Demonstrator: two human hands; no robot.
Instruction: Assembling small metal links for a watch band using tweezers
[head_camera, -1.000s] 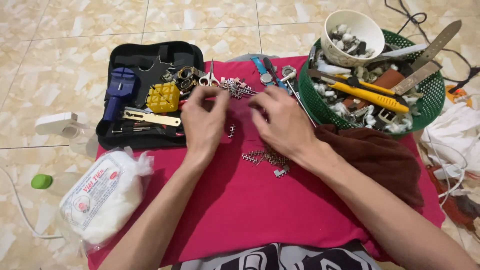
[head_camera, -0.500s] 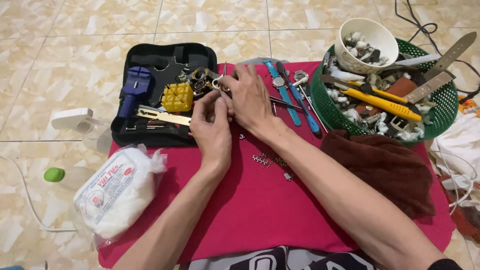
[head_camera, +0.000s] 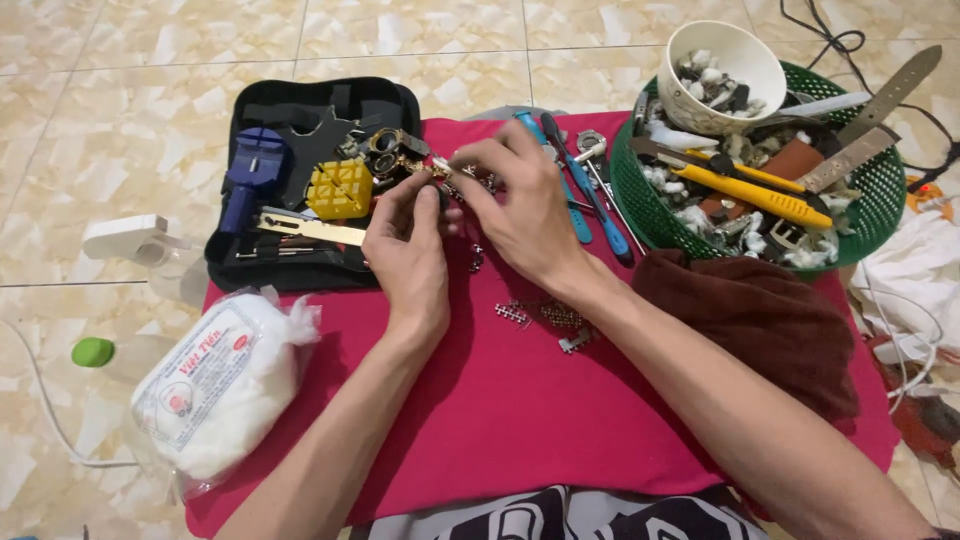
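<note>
Your left hand (head_camera: 408, 250) and right hand (head_camera: 518, 205) pinch together on a small metal watch part (head_camera: 441, 168) | over the red cloth (head_camera: 500, 420), beside the black tool case (head_camera: 300, 130) | loose steel links (head_camera: 545, 318) lie below.

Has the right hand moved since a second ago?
Yes. The right hand has gone from above the loose metal links up the red cloth toward the black tool case, meeting the left hand.
</note>
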